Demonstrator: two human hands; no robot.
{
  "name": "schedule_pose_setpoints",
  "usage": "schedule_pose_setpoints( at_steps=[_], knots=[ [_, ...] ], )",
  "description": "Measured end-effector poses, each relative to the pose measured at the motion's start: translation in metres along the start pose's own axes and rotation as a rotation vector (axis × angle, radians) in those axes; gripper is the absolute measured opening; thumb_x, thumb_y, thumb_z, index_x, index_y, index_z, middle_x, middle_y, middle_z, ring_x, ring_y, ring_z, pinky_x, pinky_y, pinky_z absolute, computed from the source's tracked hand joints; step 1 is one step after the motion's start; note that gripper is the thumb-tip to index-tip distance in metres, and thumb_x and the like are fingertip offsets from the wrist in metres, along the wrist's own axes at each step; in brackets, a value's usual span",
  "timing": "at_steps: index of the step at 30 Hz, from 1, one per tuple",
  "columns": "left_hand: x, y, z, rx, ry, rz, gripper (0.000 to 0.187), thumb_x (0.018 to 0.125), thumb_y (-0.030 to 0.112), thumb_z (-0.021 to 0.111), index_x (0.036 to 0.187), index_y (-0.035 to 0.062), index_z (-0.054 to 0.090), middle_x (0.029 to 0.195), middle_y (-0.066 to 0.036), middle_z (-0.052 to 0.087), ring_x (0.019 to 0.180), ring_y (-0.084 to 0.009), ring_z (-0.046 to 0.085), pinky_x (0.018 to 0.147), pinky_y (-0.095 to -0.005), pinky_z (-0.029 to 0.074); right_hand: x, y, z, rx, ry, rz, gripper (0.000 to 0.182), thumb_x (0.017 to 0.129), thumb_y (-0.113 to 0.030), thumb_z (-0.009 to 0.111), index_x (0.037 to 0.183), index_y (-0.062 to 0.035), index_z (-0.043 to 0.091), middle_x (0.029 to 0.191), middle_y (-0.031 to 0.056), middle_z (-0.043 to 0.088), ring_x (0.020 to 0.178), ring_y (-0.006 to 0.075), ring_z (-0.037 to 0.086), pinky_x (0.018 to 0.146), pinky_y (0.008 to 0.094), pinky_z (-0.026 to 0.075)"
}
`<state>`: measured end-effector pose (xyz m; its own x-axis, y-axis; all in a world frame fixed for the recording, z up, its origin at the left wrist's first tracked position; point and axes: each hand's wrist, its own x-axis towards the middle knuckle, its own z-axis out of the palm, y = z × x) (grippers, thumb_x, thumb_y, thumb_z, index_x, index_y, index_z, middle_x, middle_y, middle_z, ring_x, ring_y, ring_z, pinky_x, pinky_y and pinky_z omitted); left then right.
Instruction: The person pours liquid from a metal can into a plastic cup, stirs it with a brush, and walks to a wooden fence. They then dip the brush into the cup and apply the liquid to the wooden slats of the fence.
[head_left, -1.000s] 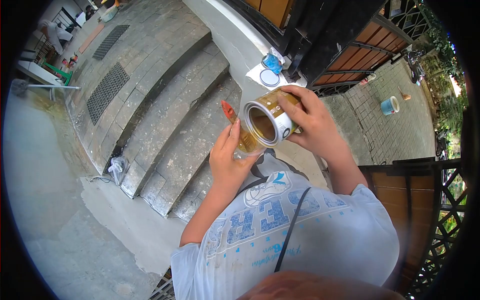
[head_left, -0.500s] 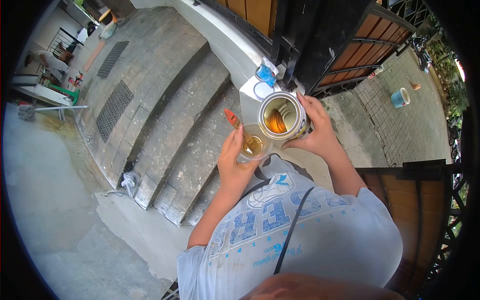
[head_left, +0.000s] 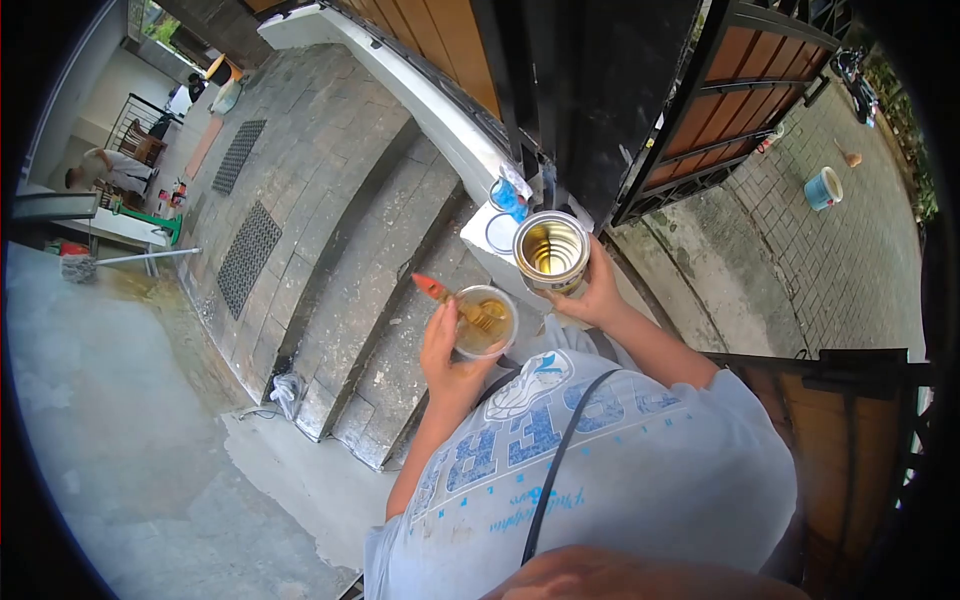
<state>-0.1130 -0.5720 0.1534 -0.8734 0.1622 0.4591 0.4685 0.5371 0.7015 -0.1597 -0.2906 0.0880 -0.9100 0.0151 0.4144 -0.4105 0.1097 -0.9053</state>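
My left hand [head_left: 446, 352] grips a clear plastic cup [head_left: 482, 322] of amber liquid, with a red-handled paintbrush [head_left: 440, 293] standing in it. My right hand [head_left: 592, 292] holds an open metal can [head_left: 551, 249] upright, just right of the cup and slightly above it; amber liquid shows at its bottom. Both are held in front of my chest, over the stone steps [head_left: 375, 270].
A white ledge [head_left: 480, 235] beyond the can carries a round lid [head_left: 497, 233] and a blue packet [head_left: 508, 196]. A dark gate [head_left: 600, 90] stands behind, a blue bucket [head_left: 824, 187] on the paving at right. A person [head_left: 105, 168] bends at far left.
The can was tilted over the cup a second ago; it is now upright and lifted away to the right. The cup has come down a little. My head has tilted up.
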Motion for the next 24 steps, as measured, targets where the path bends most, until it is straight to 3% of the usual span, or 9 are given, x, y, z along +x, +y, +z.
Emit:
schedule_pose_setpoints(
  at_steps=[2, 8, 10, 11, 18, 20, 24],
  knots=[
    [-0.007, -0.003, 0.001, 0.044, 0.016, -0.029, 0.11, 0.067, 0.015, 0.104, 0.161, 0.0017, 0.047, 0.146, -0.02, 0.062, 0.13, -0.0326, 0.066, 0.107, -0.0425, 0.057, 0.001, 0.026, -0.003, -0.034, 0.03, 0.108, 0.104, 0.074, -0.031, 0.096, 0.155, 0.0042, 0.041, 0.146, 0.0225, 0.056, 0.136, 0.0359, 0.06, 0.114, 0.0473, 0.047],
    [-0.047, -0.016, 0.017, 0.079, 0.093, -0.237, 0.115, 0.066, 0.008, 0.104, 0.164, 0.0038, 0.044, 0.146, -0.018, 0.062, 0.132, -0.0291, 0.065, 0.111, -0.0427, 0.056, -0.001, 0.084, -0.035, -0.355, -0.066, 0.041, 0.108, 0.073, -0.036, 0.099, 0.157, 0.0025, 0.043, 0.148, 0.0253, 0.058, 0.136, 0.0431, 0.057, 0.115, 0.0496, 0.045],
    [-0.055, -0.012, 0.029, 0.026, 0.196, -0.364, 0.108, 0.066, 0.021, 0.105, 0.157, -0.001, 0.051, 0.14, -0.021, 0.066, 0.125, -0.0338, 0.069, 0.107, -0.0424, 0.054, 0.002, 0.093, -0.044, -0.363, -0.146, 0.121, 0.107, 0.074, -0.039, 0.097, 0.157, 0.0021, 0.043, 0.149, 0.0238, 0.058, 0.139, 0.0438, 0.054, 0.118, 0.0501, 0.042],
    [-0.058, -0.01, 0.035, -0.003, 0.219, -0.386, 0.108, 0.067, 0.019, 0.105, 0.158, -0.0009, 0.05, 0.141, -0.022, 0.065, 0.127, -0.0332, 0.068, 0.107, -0.0422, 0.054, 0.003, 0.099, -0.048, -0.361, -0.155, 0.122, 0.107, 0.074, -0.039, 0.097, 0.157, 0.0021, 0.043, 0.149, 0.0238, 0.058, 0.139, 0.0438, 0.054, 0.118, 0.0501, 0.042],
    [-0.076, -0.004, 0.051, 0.053, 0.269, -0.453, 0.104, 0.068, 0.018, 0.104, 0.156, -0.0012, 0.051, 0.14, -0.022, 0.065, 0.127, -0.0342, 0.068, 0.107, -0.0423, 0.054, 0.004, 0.126, -0.06, -0.389, -0.249, 0.074, 0.104, 0.067, -0.037, 0.101, 0.15, 0.0001, 0.051, 0.148, 0.0256, 0.057, 0.138, 0.0442, 0.053, 0.116, 0.0529, 0.042],
    [-0.076, 0.0, 0.05, 0.076, 0.26, -0.471, 0.104, 0.068, 0.018, 0.104, 0.157, -0.0007, 0.051, 0.14, -0.022, 0.066, 0.126, -0.0346, 0.068, 0.107, -0.0423, 0.055, 0.001, 0.134, -0.056, -0.43, -0.177, 0.007, 0.106, 0.062, -0.039, 0.103, 0.147, 0.0001, 0.053, 0.145, 0.025, 0.058, 0.137, 0.0443, 0.053, 0.115, 0.0533, 0.043],
    [-0.057, 0.001, 0.051, 0.125, 0.23, -0.396, 0.102, 0.068, 0.02, 0.103, 0.155, 0.0007, 0.054, 0.14, -0.022, 0.067, 0.126, -0.0353, 0.069, 0.106, -0.0425, 0.056, 0.005, 0.143, -0.051, -0.47, -0.171, -0.109, 0.111, 0.063, -0.046, 0.101, 0.151, 0.0001, 0.052, 0.145, 0.0208, 0.06, 0.133, 0.0417, 0.053, 0.115, 0.0523, 0.043]
  ],
)
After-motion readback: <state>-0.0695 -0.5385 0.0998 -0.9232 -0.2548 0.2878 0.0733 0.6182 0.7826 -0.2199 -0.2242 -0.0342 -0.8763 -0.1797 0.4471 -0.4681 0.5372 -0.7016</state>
